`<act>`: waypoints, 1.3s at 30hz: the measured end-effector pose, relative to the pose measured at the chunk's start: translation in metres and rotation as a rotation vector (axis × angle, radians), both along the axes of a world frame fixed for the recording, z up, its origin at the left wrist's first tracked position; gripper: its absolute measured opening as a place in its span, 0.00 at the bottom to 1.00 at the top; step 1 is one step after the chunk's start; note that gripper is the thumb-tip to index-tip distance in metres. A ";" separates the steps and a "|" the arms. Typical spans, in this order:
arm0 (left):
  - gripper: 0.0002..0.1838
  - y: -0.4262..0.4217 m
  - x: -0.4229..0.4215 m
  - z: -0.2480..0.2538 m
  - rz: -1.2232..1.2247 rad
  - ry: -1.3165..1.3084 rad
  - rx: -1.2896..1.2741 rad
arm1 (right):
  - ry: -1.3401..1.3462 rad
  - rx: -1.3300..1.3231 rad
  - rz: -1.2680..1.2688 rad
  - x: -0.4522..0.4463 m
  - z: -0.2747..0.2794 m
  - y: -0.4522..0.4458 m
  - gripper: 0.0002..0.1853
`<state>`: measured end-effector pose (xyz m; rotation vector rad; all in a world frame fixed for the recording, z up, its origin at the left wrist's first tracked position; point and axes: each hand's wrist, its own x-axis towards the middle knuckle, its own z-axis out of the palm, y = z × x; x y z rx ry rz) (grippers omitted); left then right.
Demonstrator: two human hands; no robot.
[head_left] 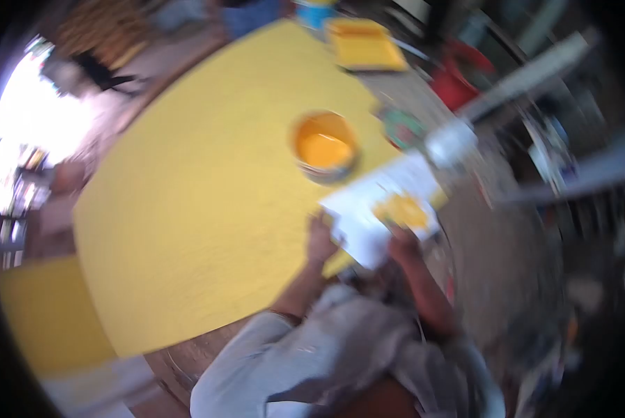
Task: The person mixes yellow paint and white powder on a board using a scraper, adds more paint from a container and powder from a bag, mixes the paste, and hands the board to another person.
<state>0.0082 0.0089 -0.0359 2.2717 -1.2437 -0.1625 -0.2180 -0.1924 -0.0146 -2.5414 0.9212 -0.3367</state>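
Observation:
A white sheet, seemingly paper, lies over the right edge of a large yellow board. My left hand grips the sheet's left edge, fingers at its corner and thumb on top. On the sheet is a yellow patch, paint or a paint-covered thing; blur hides which. My right hand is closed at the near side of this patch, and what its fingers hold cannot be made out. Beyond the sheet, a round tub with orange-yellow paint inside stands on the board.
A yellow paint tray sits at the far end, beside a blue container. Right of the tub are a round green lid-like thing and a whitish object. A red bucket stands farther right.

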 end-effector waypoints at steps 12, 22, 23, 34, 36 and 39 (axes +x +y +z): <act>0.38 0.003 -0.001 0.046 0.018 -0.023 0.024 | 0.139 0.190 0.033 0.024 0.061 -0.008 0.23; 0.39 0.000 -0.004 0.037 0.027 -0.030 0.062 | 0.116 0.198 0.023 0.037 0.064 -0.016 0.24; 0.40 -0.001 -0.002 0.030 0.042 -0.037 0.074 | 0.138 0.194 0.057 0.034 0.065 -0.016 0.24; 0.37 -0.008 -0.005 0.032 0.043 -0.084 -0.011 | 0.086 0.189 0.023 0.035 0.064 -0.018 0.20; 0.36 -0.010 -0.004 0.036 0.045 -0.088 -0.022 | 0.097 0.166 0.044 0.032 0.069 -0.020 0.20; 0.36 -0.010 -0.005 0.035 0.047 -0.098 -0.024 | 0.060 0.155 0.001 0.034 0.073 -0.039 0.20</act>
